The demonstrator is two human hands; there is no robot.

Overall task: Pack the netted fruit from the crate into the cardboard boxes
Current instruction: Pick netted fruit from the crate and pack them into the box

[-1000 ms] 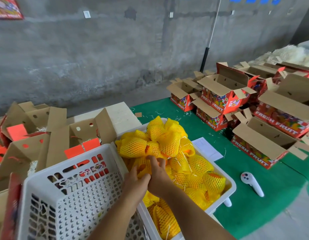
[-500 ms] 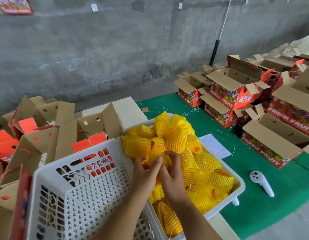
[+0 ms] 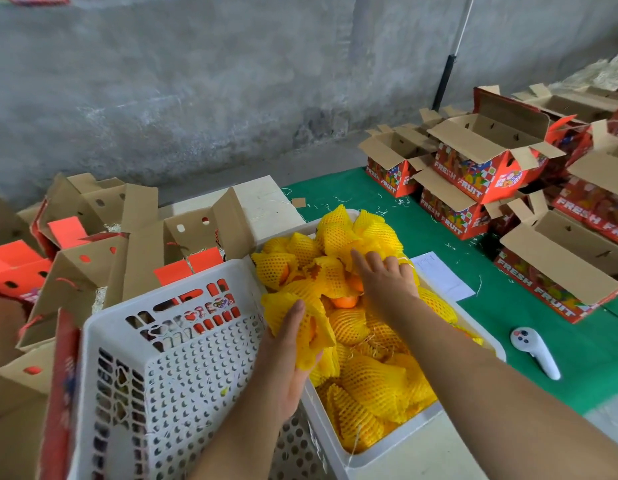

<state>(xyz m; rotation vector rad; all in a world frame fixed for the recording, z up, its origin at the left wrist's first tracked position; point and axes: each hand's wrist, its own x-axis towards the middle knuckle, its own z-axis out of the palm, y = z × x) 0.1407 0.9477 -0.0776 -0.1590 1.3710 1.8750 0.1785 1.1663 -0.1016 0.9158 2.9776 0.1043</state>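
A white crate (image 3: 380, 452) in front of me is heaped with fruit in yellow foam nets (image 3: 369, 379). My left hand (image 3: 283, 362) grips one netted fruit (image 3: 309, 329) at the crate's left rim. My right hand (image 3: 387, 277) lies on the top of the heap, fingers curled round a netted fruit (image 3: 373, 242) there. A bare orange (image 3: 347, 301) shows between the two hands. Open cardboard boxes printed FRESH FRUIT (image 3: 557, 271) stand on the green table cloth at the right.
An empty white perforated crate (image 3: 182, 362) stands to the left of the full one. Open boxes with red flaps (image 3: 92, 265) crowd the left side. A white controller (image 3: 534, 351) and a paper sheet (image 3: 442, 277) lie on the green cloth (image 3: 352, 192). A grey wall is behind.
My hands have parted: the left one came back to the crate's left rim with a netted fruit, the right one reached further up the heap. The view has shifted.
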